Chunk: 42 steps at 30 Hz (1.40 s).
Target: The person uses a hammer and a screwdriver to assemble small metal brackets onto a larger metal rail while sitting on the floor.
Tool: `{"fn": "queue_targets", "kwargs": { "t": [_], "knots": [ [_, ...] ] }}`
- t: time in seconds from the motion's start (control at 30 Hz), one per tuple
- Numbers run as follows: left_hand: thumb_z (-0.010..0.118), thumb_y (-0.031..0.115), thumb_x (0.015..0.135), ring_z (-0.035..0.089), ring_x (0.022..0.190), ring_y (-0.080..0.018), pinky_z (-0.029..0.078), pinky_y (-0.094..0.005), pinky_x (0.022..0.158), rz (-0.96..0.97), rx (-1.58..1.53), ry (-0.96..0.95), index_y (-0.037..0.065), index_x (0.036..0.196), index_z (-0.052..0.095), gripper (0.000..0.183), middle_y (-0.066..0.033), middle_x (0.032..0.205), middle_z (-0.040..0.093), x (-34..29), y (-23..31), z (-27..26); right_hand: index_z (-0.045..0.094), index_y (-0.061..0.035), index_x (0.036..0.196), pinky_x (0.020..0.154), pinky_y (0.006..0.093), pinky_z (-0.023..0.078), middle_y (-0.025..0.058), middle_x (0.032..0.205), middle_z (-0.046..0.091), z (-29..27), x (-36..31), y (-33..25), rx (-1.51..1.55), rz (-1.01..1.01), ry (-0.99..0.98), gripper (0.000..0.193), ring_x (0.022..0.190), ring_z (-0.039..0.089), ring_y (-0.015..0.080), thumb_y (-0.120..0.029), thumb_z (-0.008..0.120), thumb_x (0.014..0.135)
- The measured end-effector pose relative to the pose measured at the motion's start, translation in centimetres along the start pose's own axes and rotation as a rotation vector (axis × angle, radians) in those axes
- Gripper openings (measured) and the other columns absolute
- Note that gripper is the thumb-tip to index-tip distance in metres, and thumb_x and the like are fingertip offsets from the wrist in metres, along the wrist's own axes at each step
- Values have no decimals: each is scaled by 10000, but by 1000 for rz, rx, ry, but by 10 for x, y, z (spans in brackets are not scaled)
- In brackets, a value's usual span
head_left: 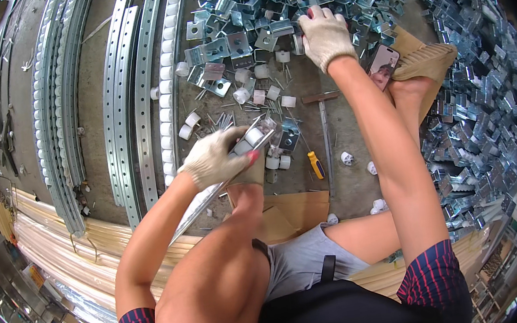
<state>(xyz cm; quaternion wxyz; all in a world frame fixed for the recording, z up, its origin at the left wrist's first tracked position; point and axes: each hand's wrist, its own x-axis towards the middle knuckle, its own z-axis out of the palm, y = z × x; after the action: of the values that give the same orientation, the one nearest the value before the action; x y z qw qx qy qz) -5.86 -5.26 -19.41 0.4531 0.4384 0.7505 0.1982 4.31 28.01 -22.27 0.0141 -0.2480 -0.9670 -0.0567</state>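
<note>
My left hand [214,157], in a white knit glove with coloured fingertips, grips the end of a metal channel rail [203,208]. White rollers [249,139] sit inside that end, and the rail slants down past my left leg. Farther off, my gloved right hand [328,36] lies at the near edge of a heap of bluish metal brackets [238,44]. Its fingers are bent down among them, and what they hold, if anything, is hidden. Loose white rollers [241,95] and thin metal pins [222,121] are scattered on the floor between my hands.
A hammer [327,146] and a yellow-handled screwdriver [316,165] lie between my legs. A phone [383,66] leans by my right foot. Roller-filled rails [167,89] and perforated rails [129,106] lie at left. Another large bracket heap [483,95] spreads along the right.
</note>
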Motion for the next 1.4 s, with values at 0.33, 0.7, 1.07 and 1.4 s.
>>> {"fn": "queue_targets", "kwargs": {
  "t": [0.33,0.7,1.07,1.4],
  "knots": [
    [868,550,729,688,1050,-410,546,-498,923,-73,181,213,48,1160,724,677,-221,1068,699,27,10,46,634,-79,1226,900,525,565,213,1126,689,0,-145,-48,741,460,50,335,1033,706,405,-297,694,979],
    [892,577,731,675,1123,-434,555,-500,966,-211,160,165,-6,1174,657,769,-251,1180,650,23,34,53,497,-88,1494,946,517,554,258,1218,623,-42,-285,-93,786,467,-309,551,1099,655,453,-119,611,956],
    [923,419,749,661,1158,-430,544,-502,991,-292,227,314,4,1259,604,731,-244,1210,646,27,47,74,633,-119,1368,732,553,576,227,933,696,-187,-238,-56,780,199,-479,409,805,701,461,-149,601,962],
    [908,406,758,684,1125,-417,549,-500,971,-281,254,340,32,1249,616,682,-228,1191,681,26,45,78,635,-77,1264,775,543,608,235,997,719,-179,-203,-71,511,88,-654,316,880,743,433,-222,538,1000]
  ]
}}
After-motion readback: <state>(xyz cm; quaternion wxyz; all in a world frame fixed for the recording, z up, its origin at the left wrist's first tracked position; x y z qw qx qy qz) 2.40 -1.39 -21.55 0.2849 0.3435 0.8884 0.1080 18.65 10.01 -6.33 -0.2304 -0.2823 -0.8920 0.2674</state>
